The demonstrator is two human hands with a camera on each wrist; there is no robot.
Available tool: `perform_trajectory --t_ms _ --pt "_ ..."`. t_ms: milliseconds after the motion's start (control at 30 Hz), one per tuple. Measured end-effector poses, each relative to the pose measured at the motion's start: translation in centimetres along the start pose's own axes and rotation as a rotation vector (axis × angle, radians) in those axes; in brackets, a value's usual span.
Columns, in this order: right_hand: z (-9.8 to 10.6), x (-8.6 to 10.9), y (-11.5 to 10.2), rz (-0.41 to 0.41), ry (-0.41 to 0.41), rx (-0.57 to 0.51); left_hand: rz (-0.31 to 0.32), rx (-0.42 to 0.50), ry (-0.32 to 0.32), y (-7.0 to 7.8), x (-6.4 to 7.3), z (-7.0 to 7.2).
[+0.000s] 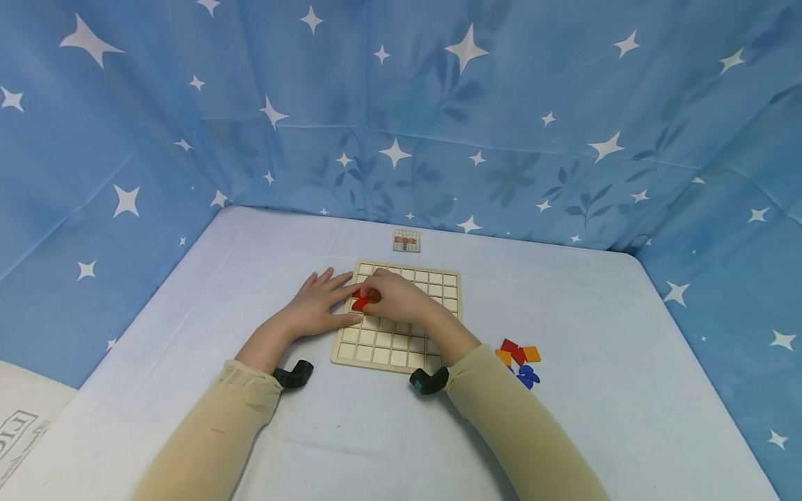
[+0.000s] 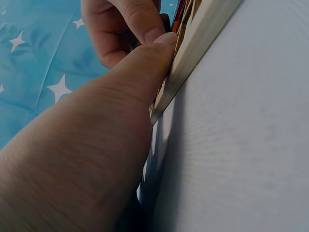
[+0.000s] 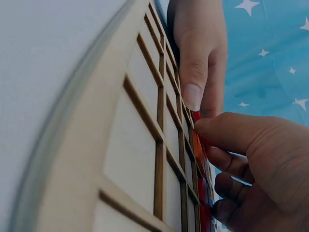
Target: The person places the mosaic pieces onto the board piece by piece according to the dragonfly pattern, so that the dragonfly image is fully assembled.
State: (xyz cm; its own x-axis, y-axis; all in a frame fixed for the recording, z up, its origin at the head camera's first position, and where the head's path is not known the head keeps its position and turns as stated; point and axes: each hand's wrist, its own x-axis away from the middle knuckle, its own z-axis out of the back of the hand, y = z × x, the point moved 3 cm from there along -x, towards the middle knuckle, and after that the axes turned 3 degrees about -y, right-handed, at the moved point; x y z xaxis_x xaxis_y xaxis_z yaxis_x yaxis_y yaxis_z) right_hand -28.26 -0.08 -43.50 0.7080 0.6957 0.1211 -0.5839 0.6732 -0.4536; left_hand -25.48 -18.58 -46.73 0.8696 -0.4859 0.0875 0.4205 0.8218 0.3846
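A wooden grid board (image 1: 382, 355) lies on the table beneath both hands. My left hand (image 1: 316, 306) rests along the board's left edge, its fingers straight and spread. Its thumb reaches over the rim, close to the red tiles. With curled fingers and thumb, my right hand (image 1: 401, 298) pinches a red tile (image 1: 360, 304) at the board's left side. An orange tile (image 3: 198, 147) sits in the grid beside the right thumb, with more red (image 3: 204, 205) nearer the camera. The right hand partly hides these tiles.
Behind the board lies a small pattern card (image 1: 406, 241). To the right are loose red (image 1: 509, 345), orange (image 1: 531, 353) and blue pieces (image 1: 526, 376), partly hidden by the right sleeve. A starry blue curtain (image 1: 401, 104) surrounds the white table (image 1: 601, 320).
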Motion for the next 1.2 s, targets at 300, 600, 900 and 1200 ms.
perform_trajectory --t_ms 300,600,900,1200 --pt "-0.4 -0.4 -0.4 -0.021 0.01 0.025 0.004 0.002 0.001 0.0 -0.1 0.0" --pt "0.2 0.4 -0.2 -0.023 0.017 -0.006 0.006 0.02 0.017 -0.1 -0.1 0.0" --pt "2.4 3.5 1.4 -0.07 0.074 -0.056 0.02 0.024 0.013 0.2 -0.1 0.1" --pt "5.8 9.6 5.3 -0.135 0.18 -0.059 0.021 0.025 0.011 0.1 -0.3 -0.1"
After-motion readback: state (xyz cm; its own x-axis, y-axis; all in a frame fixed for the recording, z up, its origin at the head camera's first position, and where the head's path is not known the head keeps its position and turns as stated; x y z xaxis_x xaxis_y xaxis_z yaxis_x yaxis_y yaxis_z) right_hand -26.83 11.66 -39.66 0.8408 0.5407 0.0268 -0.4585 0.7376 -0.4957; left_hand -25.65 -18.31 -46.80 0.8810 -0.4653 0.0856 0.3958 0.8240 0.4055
